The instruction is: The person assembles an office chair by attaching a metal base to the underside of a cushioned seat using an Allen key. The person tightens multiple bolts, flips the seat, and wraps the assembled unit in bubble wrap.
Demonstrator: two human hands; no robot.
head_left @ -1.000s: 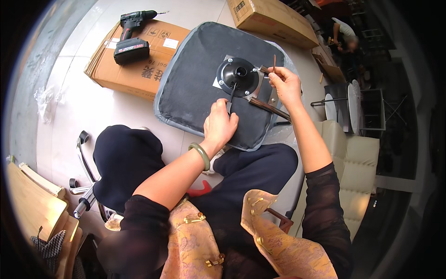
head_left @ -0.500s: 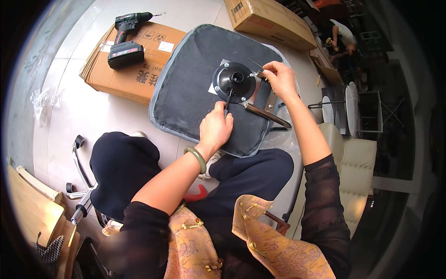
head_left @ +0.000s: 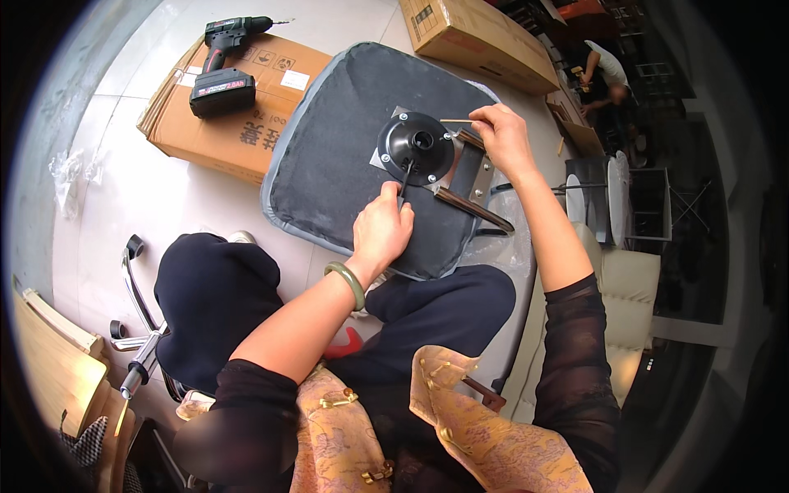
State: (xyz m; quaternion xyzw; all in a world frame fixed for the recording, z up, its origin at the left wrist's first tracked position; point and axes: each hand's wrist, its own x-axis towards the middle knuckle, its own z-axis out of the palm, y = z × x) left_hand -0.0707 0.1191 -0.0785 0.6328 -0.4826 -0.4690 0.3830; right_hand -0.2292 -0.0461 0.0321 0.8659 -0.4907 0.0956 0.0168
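Observation:
A dark grey chair seat [head_left: 329, 164] lies upside down in front of my knees. A round black metal plate [head_left: 415, 146] on a silver bracket is fixed at its middle, with a brown-tipped lever [head_left: 474, 210] beside it. My left hand [head_left: 382, 232], with a green bangle at the wrist, is shut on a thin black key-like tool [head_left: 405, 174] whose tip stands on the plate's near edge. My right hand [head_left: 501, 138] rests on the bracket at the plate's right and pinches a thin pale rod [head_left: 454, 122] that points left.
A cordless drill [head_left: 223, 64] lies on a flat cardboard box [head_left: 246, 123] at the back left. A second box [head_left: 472, 37] lies at the back. Another person [head_left: 604, 72] bends over at the far right. A chrome chair base [head_left: 136, 329] lies at my left, a cream seat [head_left: 629, 300] at my right.
My left hand has kept the tool on the plate, shifting slightly. My right hand has moved a little along the plate's right side, and the thin rod now points left instead of upright.

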